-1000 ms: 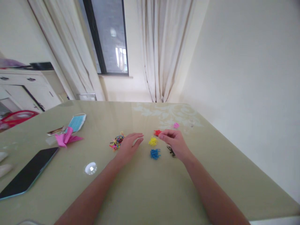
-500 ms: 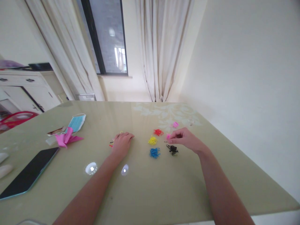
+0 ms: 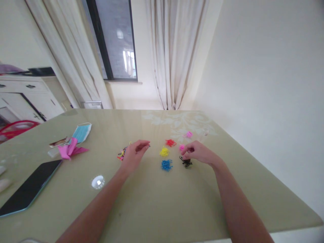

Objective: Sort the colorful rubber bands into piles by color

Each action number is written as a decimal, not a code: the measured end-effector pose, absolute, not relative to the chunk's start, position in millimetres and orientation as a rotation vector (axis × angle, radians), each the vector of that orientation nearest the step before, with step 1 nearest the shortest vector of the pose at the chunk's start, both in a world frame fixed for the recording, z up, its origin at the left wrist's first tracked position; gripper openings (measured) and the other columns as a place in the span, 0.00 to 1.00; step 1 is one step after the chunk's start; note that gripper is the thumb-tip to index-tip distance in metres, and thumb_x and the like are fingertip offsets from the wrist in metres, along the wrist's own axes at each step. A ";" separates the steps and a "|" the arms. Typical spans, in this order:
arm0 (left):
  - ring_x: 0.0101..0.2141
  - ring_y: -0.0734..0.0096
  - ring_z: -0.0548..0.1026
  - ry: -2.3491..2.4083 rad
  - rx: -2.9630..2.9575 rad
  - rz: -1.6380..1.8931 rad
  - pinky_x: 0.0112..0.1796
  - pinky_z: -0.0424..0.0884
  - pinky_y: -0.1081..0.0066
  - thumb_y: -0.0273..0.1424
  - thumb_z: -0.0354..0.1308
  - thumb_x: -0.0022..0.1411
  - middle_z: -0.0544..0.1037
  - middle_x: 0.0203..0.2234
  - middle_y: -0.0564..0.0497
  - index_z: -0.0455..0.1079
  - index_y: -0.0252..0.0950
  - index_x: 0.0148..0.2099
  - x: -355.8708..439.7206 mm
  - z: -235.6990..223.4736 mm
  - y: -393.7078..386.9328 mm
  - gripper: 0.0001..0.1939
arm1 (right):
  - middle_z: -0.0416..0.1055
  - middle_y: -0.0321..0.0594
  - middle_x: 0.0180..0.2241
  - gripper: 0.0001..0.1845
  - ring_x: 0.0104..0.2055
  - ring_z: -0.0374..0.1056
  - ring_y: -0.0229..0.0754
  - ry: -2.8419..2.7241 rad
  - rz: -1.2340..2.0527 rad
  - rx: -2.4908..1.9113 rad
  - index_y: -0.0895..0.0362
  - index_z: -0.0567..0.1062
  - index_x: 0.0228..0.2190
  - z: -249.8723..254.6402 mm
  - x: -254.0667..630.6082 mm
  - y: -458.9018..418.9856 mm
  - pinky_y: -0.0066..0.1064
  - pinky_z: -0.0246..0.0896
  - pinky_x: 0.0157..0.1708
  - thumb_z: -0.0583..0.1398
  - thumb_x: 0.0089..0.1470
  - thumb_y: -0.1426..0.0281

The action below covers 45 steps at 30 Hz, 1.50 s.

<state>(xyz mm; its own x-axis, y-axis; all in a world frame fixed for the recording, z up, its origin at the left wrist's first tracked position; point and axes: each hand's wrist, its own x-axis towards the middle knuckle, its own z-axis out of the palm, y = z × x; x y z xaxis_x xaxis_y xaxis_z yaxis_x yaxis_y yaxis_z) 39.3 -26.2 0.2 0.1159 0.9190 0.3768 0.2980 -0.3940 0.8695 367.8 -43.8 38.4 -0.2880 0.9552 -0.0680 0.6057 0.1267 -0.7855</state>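
Note:
My left hand is raised a little over the table, thumb and forefinger pinched on a small dark rubber band. Beneath and left of it lies a mixed heap of coloured rubber bands, partly hidden by the hand. My right hand has its fingertips together at the pile of black rubber bands; whether a band is between them is hidden. Nearby are piles of red, yellow and blue rubber bands. A small pink pile sits just beyond the right fingers.
Another pink bundle lies farther back. To the left are a pink folded-paper piece, a blue face mask and a dark tablet. The table meets a white wall on the right.
My left hand has lifted from the mixed heap and moved slightly right, uncovering more of it, with a band in its pinch. My right hand has lowered to the black pile.

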 end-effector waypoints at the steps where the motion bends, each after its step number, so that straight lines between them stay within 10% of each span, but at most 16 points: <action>1: 0.40 0.62 0.83 1.105 1.692 1.270 0.46 0.79 0.62 0.39 0.64 0.63 0.86 0.39 0.47 0.79 0.39 0.45 43.8 2.3 -29.7 0.12 | 0.67 0.32 0.20 0.12 0.25 0.60 0.37 -1.936 0.994 -1.439 0.58 0.86 0.29 39.4 356.7 -45.8 0.30 0.51 0.27 0.71 0.45 0.62; 14: 0.40 0.62 0.84 0.862 1.571 1.033 0.44 0.79 0.64 0.44 0.67 0.62 0.87 0.37 0.47 0.79 0.37 0.46 67.8 11.5 -58.2 0.17 | 0.60 0.29 0.19 0.16 0.23 0.53 0.33 -1.675 1.075 -1.158 0.58 0.85 0.31 33.9 287.8 -64.9 0.29 0.45 0.24 0.72 0.51 0.56; 19: 0.46 0.57 0.80 1.362 2.161 1.005 0.49 0.74 0.58 0.40 0.56 0.71 0.84 0.44 0.45 0.80 0.40 0.47 41.2 5.3 -40.3 0.13 | 0.75 0.36 0.25 0.15 0.27 0.66 0.37 -1.413 1.326 -0.939 0.55 0.84 0.27 47.9 300.2 -71.6 0.30 0.62 0.30 0.77 0.42 0.59; 27: 0.48 0.49 0.76 1.914 2.508 0.492 0.49 0.68 0.53 0.38 0.52 0.73 0.81 0.44 0.41 0.80 0.40 0.45 13.8 -12.4 -21.2 0.15 | 0.70 0.33 0.20 0.14 0.22 0.61 0.34 -1.375 1.370 -0.815 0.55 0.83 0.22 56.7 301.2 -76.2 0.28 0.59 0.25 0.79 0.39 0.62; 45: 0.42 0.56 0.77 1.771 2.262 1.153 0.47 0.71 0.58 0.37 0.53 0.71 0.82 0.38 0.45 0.76 0.38 0.42 17.0 -2.4 -15.8 0.12 | 0.70 0.35 0.18 0.14 0.22 0.57 0.34 -1.952 1.082 -1.353 0.58 0.85 0.24 21.7 303.1 -53.7 0.29 0.47 0.22 0.72 0.47 0.59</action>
<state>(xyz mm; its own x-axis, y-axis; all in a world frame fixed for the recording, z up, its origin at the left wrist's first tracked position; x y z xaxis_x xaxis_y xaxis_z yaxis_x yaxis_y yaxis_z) 17.0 -15.8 -2.4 0.0685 0.8529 0.5176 0.8183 -0.3448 0.4599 303.1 -53.7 21.7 -0.3616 0.9321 -0.0210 0.5117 0.1796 -0.8402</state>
